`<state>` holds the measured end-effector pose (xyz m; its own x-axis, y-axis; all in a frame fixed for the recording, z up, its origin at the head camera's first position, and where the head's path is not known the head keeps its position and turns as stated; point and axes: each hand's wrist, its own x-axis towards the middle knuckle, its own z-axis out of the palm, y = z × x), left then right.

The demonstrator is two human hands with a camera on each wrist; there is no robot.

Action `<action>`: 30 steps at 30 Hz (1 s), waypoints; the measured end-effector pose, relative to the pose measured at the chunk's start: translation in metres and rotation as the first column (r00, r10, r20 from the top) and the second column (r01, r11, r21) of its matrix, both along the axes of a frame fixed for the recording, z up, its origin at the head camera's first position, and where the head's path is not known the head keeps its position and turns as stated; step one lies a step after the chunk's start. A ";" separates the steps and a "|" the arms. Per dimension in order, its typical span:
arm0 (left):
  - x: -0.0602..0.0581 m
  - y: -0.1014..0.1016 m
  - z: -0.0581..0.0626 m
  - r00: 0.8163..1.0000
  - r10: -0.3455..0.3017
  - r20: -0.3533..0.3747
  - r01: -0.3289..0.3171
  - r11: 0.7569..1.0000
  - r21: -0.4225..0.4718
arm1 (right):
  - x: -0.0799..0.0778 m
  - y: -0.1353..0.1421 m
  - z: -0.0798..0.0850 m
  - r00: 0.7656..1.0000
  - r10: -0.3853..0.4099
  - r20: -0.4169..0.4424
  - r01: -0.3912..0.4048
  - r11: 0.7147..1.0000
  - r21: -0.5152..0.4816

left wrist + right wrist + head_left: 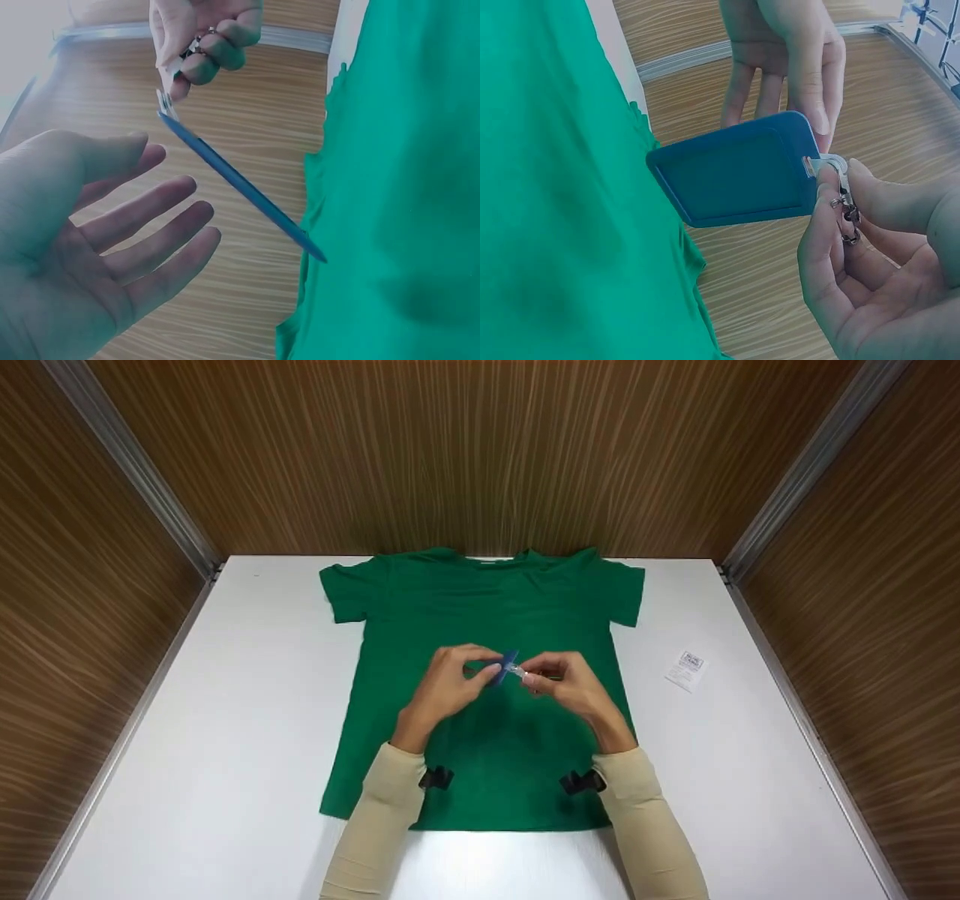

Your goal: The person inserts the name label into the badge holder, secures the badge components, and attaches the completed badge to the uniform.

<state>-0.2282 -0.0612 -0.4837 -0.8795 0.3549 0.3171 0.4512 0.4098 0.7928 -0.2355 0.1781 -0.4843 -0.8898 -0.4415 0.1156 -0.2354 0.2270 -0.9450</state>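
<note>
Blue plastic forms the flat, rectangular badge holder (739, 176), held above the green fabric T-shirt (487, 615); the right grip (562, 679) pinches its clear strap (516, 669), probably to leave the face free, and partly hides the silvery metal clip (850, 214). The left grip (450, 686) is spread beside the holder. A white printed card (686, 670) lies on the white tabletop (225, 735).
</note>
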 end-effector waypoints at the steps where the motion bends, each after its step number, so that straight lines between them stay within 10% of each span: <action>1: 0.000 0.001 0.000 1.000 0.002 -0.004 -0.002 1.000 0.000 | 0.000 0.000 0.000 1.000 -0.002 -0.002 0.002 1.000 -0.001; 30: 0.004 0.019 -0.004 0.998 0.017 -0.065 -0.015 0.999 0.030 | 0.004 -0.005 0.000 0.999 0.010 -0.036 -0.009 0.999 0.032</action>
